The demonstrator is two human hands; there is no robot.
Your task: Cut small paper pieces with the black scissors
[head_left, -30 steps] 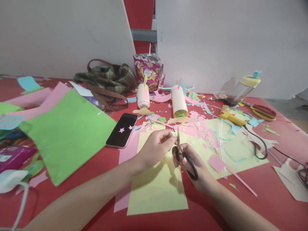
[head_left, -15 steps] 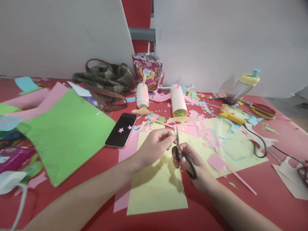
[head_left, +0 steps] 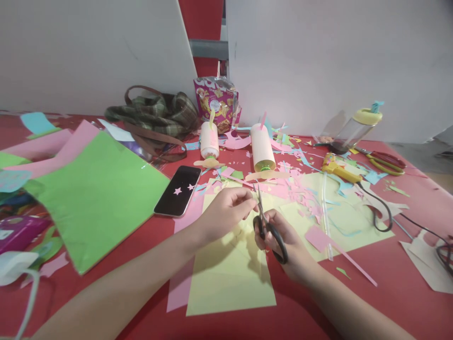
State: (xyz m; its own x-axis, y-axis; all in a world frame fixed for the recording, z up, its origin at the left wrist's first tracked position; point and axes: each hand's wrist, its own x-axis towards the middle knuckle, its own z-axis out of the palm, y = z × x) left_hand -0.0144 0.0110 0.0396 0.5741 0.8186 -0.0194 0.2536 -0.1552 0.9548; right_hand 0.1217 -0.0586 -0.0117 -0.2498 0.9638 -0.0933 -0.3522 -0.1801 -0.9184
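Note:
My right hand [head_left: 278, 236] is closed around the black handles of a pair of scissors [head_left: 261, 215]. Their blades point away from me and stand slightly parted. Just left of the blades, my left hand [head_left: 233, 210] pinches a small pale piece of paper at its fingertips, mostly hidden by the fingers. Both hands are above a yellow sheet of paper [head_left: 230, 288], which overlaps a pink sheet [head_left: 179, 288]. Beyond them lie many pink paper scraps [head_left: 293, 189]. Two small pink stars rest on a phone [head_left: 177, 193] left of my left hand.
Two paper-wrapped cylinders [head_left: 262, 144] lie ahead, near a purple snack bag [head_left: 217, 104]. A yellow glue gun [head_left: 339, 170], red-handled pliers [head_left: 385, 160] and a clear bottle [head_left: 356, 130] are at right. Green paper [head_left: 99, 198] and a plaid bag [head_left: 155, 111] occupy the left.
Hardly anything differs. Both hands and the scissors stay in nearly the same place, with the blades still slightly parted.

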